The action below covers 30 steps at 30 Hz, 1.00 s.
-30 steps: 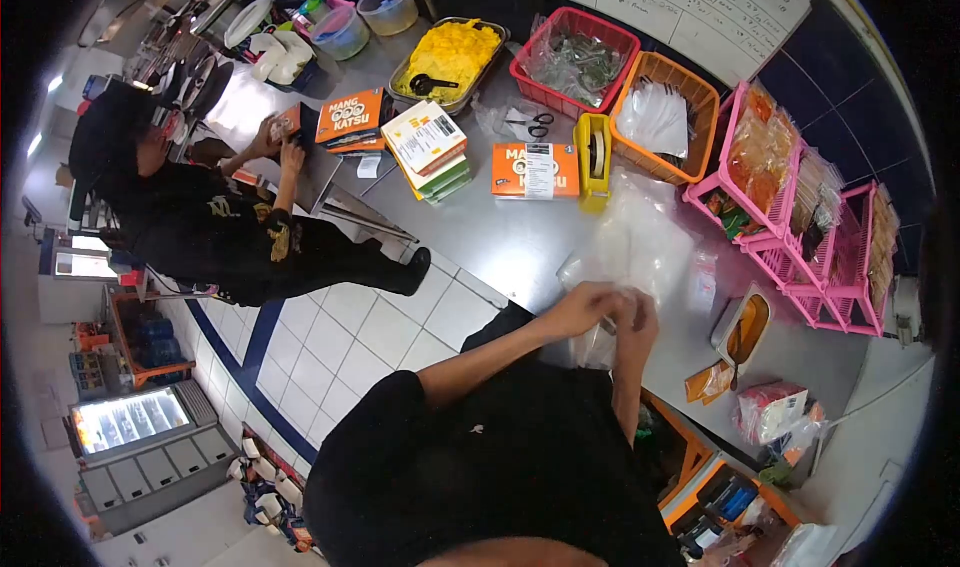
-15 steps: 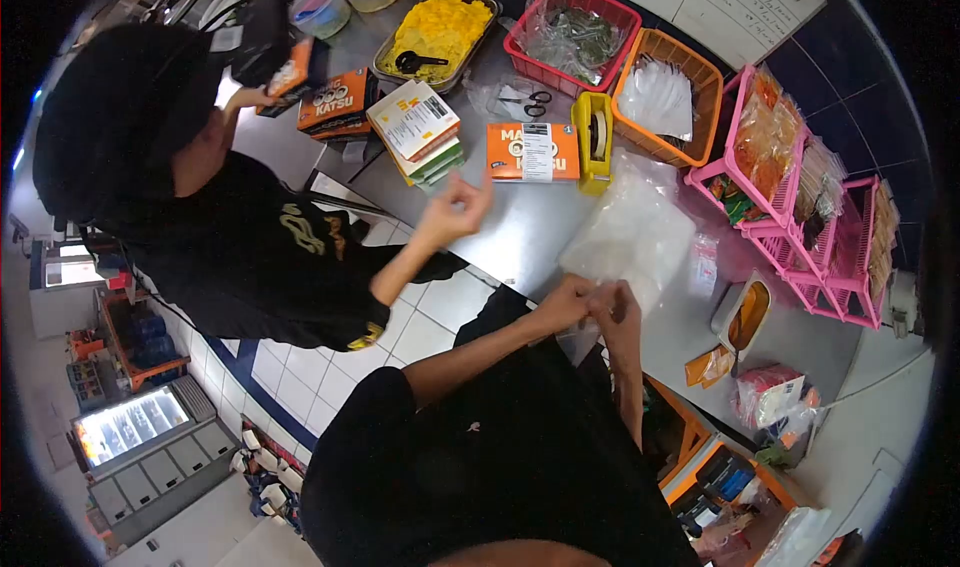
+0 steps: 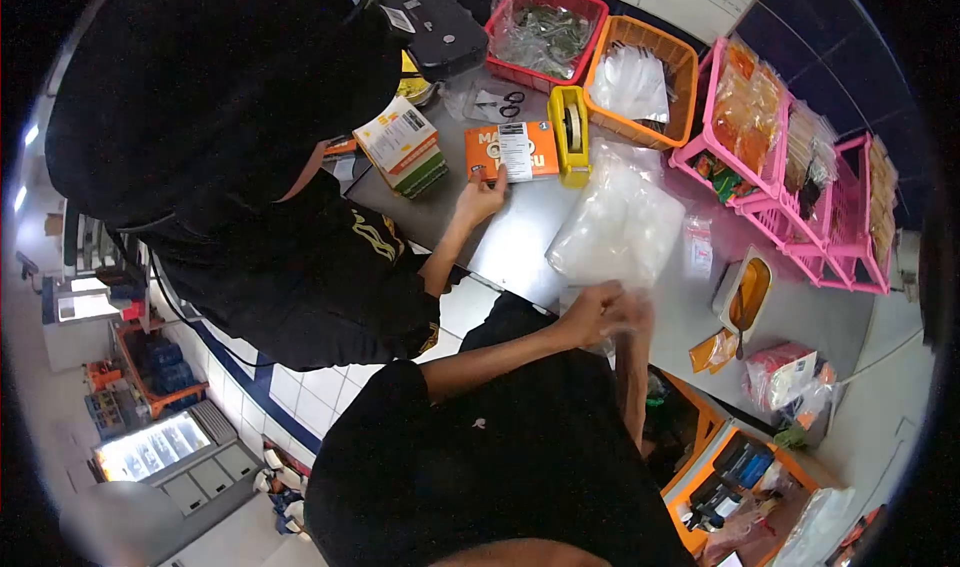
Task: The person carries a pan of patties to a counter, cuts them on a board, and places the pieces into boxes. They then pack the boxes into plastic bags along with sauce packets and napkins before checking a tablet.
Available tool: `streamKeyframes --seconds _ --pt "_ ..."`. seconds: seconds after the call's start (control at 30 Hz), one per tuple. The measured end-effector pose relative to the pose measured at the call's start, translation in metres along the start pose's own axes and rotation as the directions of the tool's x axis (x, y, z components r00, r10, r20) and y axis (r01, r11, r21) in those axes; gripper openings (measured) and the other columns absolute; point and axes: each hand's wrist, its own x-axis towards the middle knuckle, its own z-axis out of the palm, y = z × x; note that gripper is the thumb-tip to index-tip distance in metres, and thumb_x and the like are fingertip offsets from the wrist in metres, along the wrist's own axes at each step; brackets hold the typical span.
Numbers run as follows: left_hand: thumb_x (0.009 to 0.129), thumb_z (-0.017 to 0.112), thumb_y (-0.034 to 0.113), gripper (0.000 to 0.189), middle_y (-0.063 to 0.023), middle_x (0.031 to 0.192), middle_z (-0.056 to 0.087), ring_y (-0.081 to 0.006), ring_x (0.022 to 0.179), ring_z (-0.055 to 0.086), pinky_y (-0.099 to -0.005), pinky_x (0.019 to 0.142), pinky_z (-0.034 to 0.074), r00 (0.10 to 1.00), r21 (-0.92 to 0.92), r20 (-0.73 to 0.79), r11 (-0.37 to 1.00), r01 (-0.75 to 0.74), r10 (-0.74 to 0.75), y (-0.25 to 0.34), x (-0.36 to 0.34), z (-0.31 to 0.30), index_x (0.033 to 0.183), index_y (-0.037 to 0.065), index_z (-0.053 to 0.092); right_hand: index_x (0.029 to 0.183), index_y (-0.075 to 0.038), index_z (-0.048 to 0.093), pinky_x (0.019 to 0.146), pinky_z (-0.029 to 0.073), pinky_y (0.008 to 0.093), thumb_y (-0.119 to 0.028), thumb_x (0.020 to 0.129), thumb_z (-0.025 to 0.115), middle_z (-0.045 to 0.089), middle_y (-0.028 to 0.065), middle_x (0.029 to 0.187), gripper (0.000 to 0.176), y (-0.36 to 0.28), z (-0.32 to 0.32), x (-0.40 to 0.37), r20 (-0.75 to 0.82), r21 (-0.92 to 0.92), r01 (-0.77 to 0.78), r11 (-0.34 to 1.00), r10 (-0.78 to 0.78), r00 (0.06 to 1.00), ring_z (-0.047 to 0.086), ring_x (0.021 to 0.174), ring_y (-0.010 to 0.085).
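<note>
My left hand (image 3: 590,317) is closed, its fingers pinched together in front of my chest. A bit of thin clear plastic bag (image 3: 605,347) shows just below the fingers. Right beside it, my right hand (image 3: 632,315) is smeared by motion, so its fingers do not show clearly. Both hands are close together at the table's near edge. Just beyond them lies a pile of clear plastic bags (image 3: 622,217) on the metal table (image 3: 515,252).
A co-worker's hand (image 3: 480,202) touches an orange box (image 3: 510,152). Near it are a box stack (image 3: 400,147) and a yellow tape dispenser (image 3: 571,137). Red (image 3: 500,47), orange (image 3: 690,87) and pink baskets (image 3: 770,202) line the back. A sauce container (image 3: 745,287) stands at right.
The co-worker has leaned in, now covering most of the yellow food tray, and their hand has moved onto the orange box. My hands stay together; the right one now blurs.
</note>
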Motion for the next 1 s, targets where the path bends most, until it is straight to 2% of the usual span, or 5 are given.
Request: streamKeyframes --seconds 0.27,0.5,0.73,0.9,1.0 --pt "0.067 0.050 -0.012 0.031 -0.0059 0.062 0.038 -0.0172 0.053 0.036 -0.0312 0.048 0.030 0.852 0.196 -0.227 0.879 -0.434 0.471 0.082 -0.002 -0.039 0.056 0.004 0.025 0.079 -0.003 0.047 0.053 0.044 0.0305 0.006 0.071 0.056 0.051 0.0070 0.088 0.016 0.051 -0.145 -0.004 -0.435 -0.057 0.093 0.994 -0.109 0.894 0.050 0.066 0.0143" --pt "0.068 0.050 -0.012 0.021 -0.0067 0.074 0.043 -0.0140 0.068 0.043 -0.0291 0.066 0.042 0.993 -0.082 0.034 0.991 -0.109 0.112 0.079 -0.001 0.003 0.077 0.003 0.037 0.112 0.003 0.054 0.095 0.040 0.0397 -0.010 0.077 0.067 0.056 0.0192 0.107 0.040 -0.013 -0.041 -0.008 -0.177 -0.758 0.416 0.503 -0.772 0.610 0.053 0.106 0.0335" --pt "0.064 0.059 -0.007 0.027 -0.0144 0.091 0.054 -0.0362 0.086 0.051 -0.0421 0.075 0.044 0.987 0.663 -0.097 0.748 -0.032 0.129 0.014 0.002 -0.051 0.088 0.004 0.052 0.111 0.003 0.057 0.085 0.046 0.0328 -0.002 0.077 0.045 0.061 0.0148 0.093 0.037 -0.043 -0.106 -0.004 -0.143 -0.451 0.366 0.814 -0.471 0.870 0.059 0.092 0.0260" --pt "0.065 0.060 -0.005 0.032 -0.0166 0.093 0.054 -0.0397 0.086 0.055 -0.0476 0.072 0.045 0.991 0.621 -0.071 0.772 0.135 -0.117 0.022 0.009 -0.038 0.094 0.005 0.052 0.101 0.002 0.059 0.078 0.046 0.0337 -0.004 0.078 0.051 0.061 0.0117 0.089 0.026 -0.006 -0.204 0.063 -0.154 -0.656 0.291 0.696 -0.501 0.851 0.056 0.081 0.0222" --pt "0.066 0.059 -0.004 0.034 -0.0188 0.093 0.053 -0.0409 0.085 0.056 -0.0506 0.070 0.045 0.919 0.564 -0.110 0.785 -0.257 0.380 0.084 0.058 -0.018 0.097 0.003 0.049 0.095 0.003 0.059 0.074 0.046 0.0341 -0.015 0.088 0.057 0.062 0.0121 0.086 0.019 -0.103 -0.192 0.069 -0.064 -0.847 0.279 0.452 -0.608 0.791 0.053 0.073 0.0221"
